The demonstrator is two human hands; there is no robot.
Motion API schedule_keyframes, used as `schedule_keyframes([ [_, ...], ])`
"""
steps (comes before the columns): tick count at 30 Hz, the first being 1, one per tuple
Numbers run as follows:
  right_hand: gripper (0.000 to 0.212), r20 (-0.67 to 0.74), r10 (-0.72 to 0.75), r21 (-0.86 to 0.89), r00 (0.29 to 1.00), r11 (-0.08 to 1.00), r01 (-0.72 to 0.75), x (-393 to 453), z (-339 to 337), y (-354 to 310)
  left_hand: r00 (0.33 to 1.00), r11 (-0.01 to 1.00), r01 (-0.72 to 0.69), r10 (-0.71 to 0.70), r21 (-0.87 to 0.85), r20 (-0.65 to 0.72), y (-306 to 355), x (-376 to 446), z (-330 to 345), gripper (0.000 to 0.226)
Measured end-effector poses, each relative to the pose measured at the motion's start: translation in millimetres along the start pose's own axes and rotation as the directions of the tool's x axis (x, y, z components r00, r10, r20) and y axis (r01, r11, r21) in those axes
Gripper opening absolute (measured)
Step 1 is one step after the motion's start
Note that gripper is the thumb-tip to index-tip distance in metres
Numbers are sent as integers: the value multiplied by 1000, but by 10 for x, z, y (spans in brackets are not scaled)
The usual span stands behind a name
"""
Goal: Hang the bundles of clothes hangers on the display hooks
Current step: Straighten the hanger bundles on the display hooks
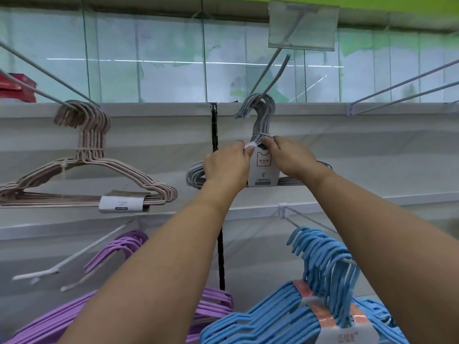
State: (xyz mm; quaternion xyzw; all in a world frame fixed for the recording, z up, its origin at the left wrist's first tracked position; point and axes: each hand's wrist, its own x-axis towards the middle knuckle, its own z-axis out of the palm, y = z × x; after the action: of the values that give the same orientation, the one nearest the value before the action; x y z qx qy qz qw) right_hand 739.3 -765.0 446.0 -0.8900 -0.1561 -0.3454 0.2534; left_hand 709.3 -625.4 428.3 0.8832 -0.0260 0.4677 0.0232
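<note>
A grey bundle of hangers (263, 112) hangs by its hooks on an upper display hook (275, 74) at centre. A white label card (263, 170) wraps its neck. My left hand (227, 165) pinches the top of that card from the left. My right hand (289, 157) grips the neck of the bundle from the right, just below the hooks. A pink bundle (84, 155) hangs on the hook to the left. A purple bundle (119, 247) and a blue bundle (323, 264) hang on lower hooks.
A clear price tag holder (303, 24) sits at the tip of the centre hook. Bare display hooks (402, 90) stick out at upper right, and a white one (72, 259) at lower left. A black upright strip (215, 150) runs down the white back panel. Red boxes (15, 88) sit far left.
</note>
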Motion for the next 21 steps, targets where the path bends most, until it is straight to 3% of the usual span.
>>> schedule_keyframes([
  [14, 59, 69, 45, 60, 997, 997, -49, 213, 139, 40, 995, 989, 96, -95, -114, 18, -49, 103, 235, 44],
  [21, 57, 25, 71, 116, 997, 991, -74, 66, -161, 184, 988, 931, -85, 32, -355, -151, -11, -106, 342, 50],
])
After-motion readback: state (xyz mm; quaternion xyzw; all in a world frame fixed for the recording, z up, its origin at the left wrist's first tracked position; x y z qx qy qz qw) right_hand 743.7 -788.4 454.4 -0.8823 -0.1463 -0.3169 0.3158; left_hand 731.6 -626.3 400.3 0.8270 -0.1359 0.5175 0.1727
